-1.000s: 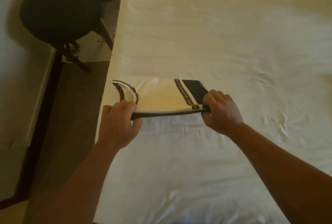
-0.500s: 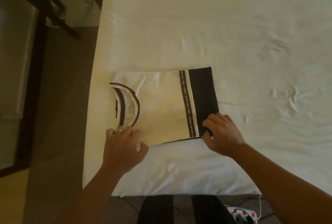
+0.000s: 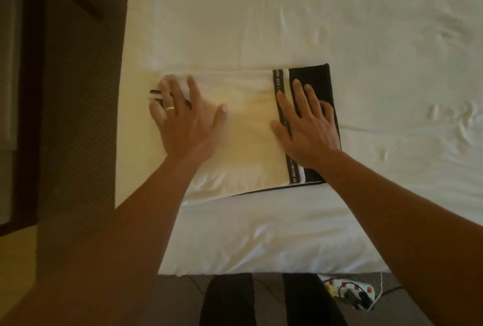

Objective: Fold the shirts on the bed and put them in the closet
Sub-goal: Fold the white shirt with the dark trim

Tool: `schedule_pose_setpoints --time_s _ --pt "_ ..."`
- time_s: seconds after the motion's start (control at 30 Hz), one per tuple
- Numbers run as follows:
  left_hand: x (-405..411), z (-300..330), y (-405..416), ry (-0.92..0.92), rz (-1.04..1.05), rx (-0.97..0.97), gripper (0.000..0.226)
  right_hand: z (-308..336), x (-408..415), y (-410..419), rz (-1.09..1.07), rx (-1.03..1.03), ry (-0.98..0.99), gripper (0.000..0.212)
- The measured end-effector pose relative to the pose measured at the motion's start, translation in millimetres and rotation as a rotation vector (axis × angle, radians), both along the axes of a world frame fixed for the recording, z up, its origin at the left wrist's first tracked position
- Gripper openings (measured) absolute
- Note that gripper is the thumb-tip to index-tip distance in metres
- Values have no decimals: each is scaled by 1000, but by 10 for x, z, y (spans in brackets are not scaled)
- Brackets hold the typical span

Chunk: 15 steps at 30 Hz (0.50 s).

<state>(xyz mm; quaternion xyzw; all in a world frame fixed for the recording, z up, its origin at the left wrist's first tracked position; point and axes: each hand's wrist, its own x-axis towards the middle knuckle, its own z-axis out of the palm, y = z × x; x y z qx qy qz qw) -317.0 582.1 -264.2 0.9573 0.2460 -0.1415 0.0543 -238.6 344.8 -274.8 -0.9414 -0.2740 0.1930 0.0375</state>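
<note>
Pressing flat, ungripping left hand (image 3: 183, 124) and right hand (image 3: 305, 124) onto folded shirt (image 3: 248, 137) mid-frame on bed (image 3: 261, 12); closet trip remaining.

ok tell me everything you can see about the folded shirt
The folded shirt lies flat as a rectangle near the bed's left edge. It looks like soft cream knit, with a black panel at the right end edged by a dark lettered band and a pale stripe. A striped collar peeks out at the left. The left hand presses flat on the collar end, the right hand flat on the black panel.
</note>
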Motion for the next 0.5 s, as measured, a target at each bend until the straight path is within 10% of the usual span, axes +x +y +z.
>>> schedule_pose_setpoints --time_s 0.23,0.5 --pt "-475 -41 -136 -83 144 -93 76 12 -305 -190 80 23 5 74" --pt "-213 368 89 -204 1011 -598 61 332 -16 -233 -914 366 238 50"
